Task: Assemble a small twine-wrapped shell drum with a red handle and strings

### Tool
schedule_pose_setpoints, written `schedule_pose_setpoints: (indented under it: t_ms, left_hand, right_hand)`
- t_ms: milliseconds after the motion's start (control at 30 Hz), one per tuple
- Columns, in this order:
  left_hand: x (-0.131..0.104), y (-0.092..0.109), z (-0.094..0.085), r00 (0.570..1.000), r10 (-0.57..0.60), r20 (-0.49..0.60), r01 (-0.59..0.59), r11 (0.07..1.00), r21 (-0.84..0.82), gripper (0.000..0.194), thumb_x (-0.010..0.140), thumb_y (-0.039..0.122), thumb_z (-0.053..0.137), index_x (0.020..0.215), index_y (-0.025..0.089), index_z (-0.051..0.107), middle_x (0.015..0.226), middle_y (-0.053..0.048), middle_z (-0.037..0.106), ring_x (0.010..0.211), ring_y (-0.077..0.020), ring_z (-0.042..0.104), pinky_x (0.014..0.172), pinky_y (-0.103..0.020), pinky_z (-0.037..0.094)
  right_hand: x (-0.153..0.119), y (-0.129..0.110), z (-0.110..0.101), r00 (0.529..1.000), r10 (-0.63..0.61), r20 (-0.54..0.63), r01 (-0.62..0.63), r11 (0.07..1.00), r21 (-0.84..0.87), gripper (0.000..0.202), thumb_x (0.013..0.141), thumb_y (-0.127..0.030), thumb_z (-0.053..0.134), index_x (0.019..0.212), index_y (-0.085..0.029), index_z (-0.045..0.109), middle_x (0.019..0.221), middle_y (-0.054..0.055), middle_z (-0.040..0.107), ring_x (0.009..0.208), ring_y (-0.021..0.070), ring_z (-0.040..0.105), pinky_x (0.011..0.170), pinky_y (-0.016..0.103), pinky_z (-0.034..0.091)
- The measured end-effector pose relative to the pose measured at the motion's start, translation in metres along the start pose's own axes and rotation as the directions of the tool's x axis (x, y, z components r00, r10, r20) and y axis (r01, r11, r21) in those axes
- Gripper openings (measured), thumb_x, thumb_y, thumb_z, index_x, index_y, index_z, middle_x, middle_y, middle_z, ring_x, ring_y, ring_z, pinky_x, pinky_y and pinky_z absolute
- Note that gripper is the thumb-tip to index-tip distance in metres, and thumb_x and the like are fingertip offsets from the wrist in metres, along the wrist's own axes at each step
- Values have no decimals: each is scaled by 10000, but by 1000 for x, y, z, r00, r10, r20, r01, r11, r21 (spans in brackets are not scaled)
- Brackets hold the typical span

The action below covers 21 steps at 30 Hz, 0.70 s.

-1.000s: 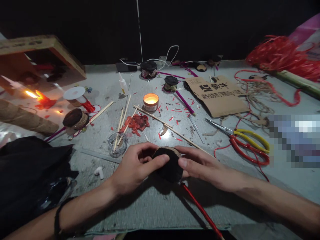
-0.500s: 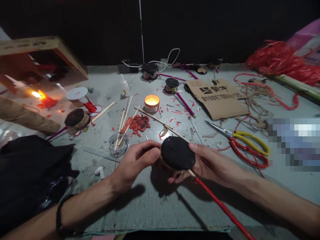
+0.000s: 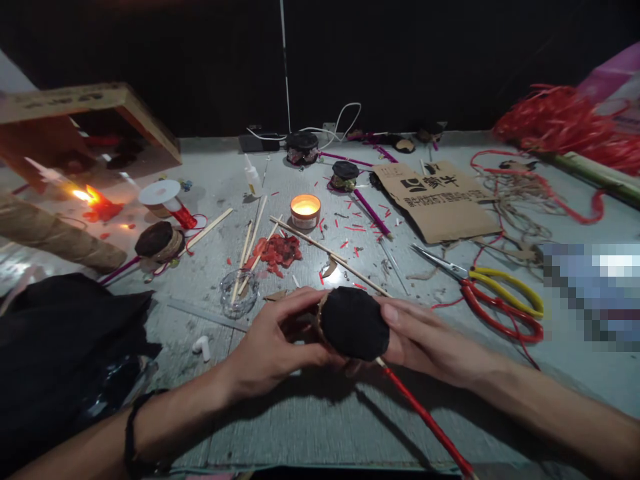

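Note:
Between my two hands is a small handmade rattle drum point(image 3: 354, 323), its black face turned up toward me. Twine shows along its left side. From its lower right edge runs a stick handle point(image 3: 425, 418) wrapped in red. My left hand point(image 3: 280, 340) grips the left rim, with the thumb below and fingers above. My right hand point(image 3: 425, 333) holds the opposite rim, its thumb at the edge of the black face. The fingertips under the drum are hidden. Just beyond it lie a thin wooden stick point(image 3: 333, 253) and a heap of red wax-like pieces point(image 3: 280, 252).
A lit candle point(image 3: 305, 212) stands mid-table, with another flame point(image 3: 85, 195) at left near a cardboard box point(image 3: 150, 127). Red-and-yellow-handled scissors point(image 3: 475, 283) lie right, by flattened cardboard point(image 3: 445, 207). Another drum point(image 3: 160, 241), black cloth point(image 3: 65, 340) and an earbud point(image 3: 203, 347) are at left.
My left fingers have spread from a pinch at the rim to a wider grip around the drum's side. The drum sits slightly lower in view, its handle steeper.

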<state>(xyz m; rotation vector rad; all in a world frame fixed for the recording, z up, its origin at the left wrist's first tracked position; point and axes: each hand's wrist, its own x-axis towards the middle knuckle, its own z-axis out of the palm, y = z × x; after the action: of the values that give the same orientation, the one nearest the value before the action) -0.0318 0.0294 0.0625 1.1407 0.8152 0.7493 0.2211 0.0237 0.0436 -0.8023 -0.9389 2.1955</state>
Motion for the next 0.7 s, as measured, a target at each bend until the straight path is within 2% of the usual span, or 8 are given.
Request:
schedule_pose_setpoints:
  t_ms: [100,300,567,700]
  left_hand:
    - [0,-1,0,999,19,27,-21,998,55,453,759,136,951,1174,282,843,1144,-9,696,1049,-186,676,953,-279,533]
    - [0,-4,-1,999,31,28,-33,995,99,384,776,168,954,1126,284,846,1059,0,660,1006,-192,644,930,-291,513]
    - [-1,-6,0,998,47,35,-53,984,172,379,832,221,943,1183,306,829,1072,3,676,994,-180,622,902,-281,486]
    - [-1,-8,-1,998,29,51,-35,993,109,488,826,204,942,1279,313,799,1199,-23,695,1077,-203,649,957,-311,508]
  right_hand:
    - [-1,1,0,999,12,-32,-12,1000,-14,549,940,-560,835,1371,-237,728,1208,109,797,1042,222,770,935,389,599]
    - [0,3,2,995,18,-93,-23,998,-50,630,883,-618,862,1361,-232,722,1177,111,799,961,224,773,886,414,606]
    - [0,5,-1,990,10,-144,-28,992,-127,673,862,-662,855,1370,-242,720,1110,82,778,895,201,736,884,414,598]
    - [-5,-3,3,975,18,-222,-76,964,-254,812,822,-717,861,1447,-232,681,1311,137,733,983,223,739,931,433,617]
